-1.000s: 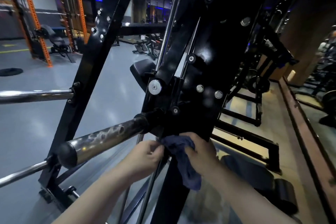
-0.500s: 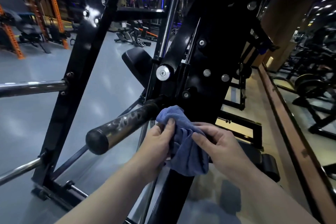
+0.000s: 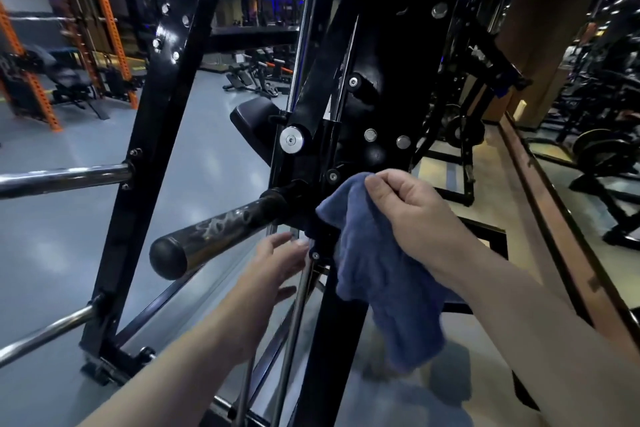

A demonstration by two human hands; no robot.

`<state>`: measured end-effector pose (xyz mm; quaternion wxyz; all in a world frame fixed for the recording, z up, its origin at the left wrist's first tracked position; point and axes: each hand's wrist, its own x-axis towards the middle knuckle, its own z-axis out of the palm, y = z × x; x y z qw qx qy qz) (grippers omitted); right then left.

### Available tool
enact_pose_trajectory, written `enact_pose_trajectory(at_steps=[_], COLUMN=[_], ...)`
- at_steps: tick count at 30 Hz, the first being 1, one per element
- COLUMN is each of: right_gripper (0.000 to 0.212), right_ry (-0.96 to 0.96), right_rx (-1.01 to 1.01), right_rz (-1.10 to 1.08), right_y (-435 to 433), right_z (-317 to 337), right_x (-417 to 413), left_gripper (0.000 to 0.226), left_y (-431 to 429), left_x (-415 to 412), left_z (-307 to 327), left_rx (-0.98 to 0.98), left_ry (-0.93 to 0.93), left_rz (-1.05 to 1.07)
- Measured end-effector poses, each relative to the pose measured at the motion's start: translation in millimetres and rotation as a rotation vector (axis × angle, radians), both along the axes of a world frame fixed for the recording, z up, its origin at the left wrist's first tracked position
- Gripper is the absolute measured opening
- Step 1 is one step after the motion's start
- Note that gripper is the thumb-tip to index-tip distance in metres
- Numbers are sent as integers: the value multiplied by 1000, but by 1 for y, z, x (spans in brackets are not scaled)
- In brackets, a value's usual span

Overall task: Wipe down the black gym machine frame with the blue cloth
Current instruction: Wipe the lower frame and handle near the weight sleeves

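Head view is showing the left hand [image 3: 277, 263] hovering nearest, fingers loosely spread and holding nothing, just under the protruding bar [image 3: 221, 232], probably leaving room for the wipe. Just beyond, the right hand [image 3: 408, 215] is pinching the blue cloth [image 3: 381, 295] by its top fold, letting the rest hang against the black gym machine frame [image 3: 332, 340] where the bar joins. Farther up, the bolted plate [image 3: 374, 121] is waiting uncovered, with floor [image 3: 214, 135] lying open either side.

no text, label, brand or number i can read from here. pale smeared marks on the peg [image 3: 221, 230] of the black machine frame [image 3: 363, 107], not legible.
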<state>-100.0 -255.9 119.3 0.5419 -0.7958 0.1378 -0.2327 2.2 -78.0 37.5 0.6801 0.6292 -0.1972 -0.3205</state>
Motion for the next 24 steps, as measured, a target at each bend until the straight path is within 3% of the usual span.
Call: enact_pose_trajectory(at_steps=[2,4,8,10,12,14,16,19,22,24], right_gripper=[27,28,36,28,27,44,73,90,76,68], right_ry=[-38,-98,-138,-122,-87,-9,101,184,187,197], right_rx=[217,461,705,710,712,676,519,373,301,267], right_rz=[47,87,174,200,259,380,521,437,254,118], right_y=[2,3,5,6,7,8,9,13,13,10], right_z=[8,12,13,10,8,7,4,-2,-6,-9], right_x=[0,-2,-11,-14,-19,-26,-32,-34,-30,-28], left_gripper=[62,46,64,67,52,33,24,30,61,76], left_y=[-2,-5,3,8,6,3,1,3,11,17], left_x=[-6,-12,-20,-21,-19,-15,-10,-7,-3,-5], left_z=[13,19,31,39,39,35,36,42,32,26], left_rx=[47,55,-203,-298,-276,-240,-196,-138,-41,23], left_ry=[16,34,227,214,42,-95,-117,-48,-26,-125], left_rz=[-119,-290,-323,-313,-219,-95,-24,-55,-1,83])
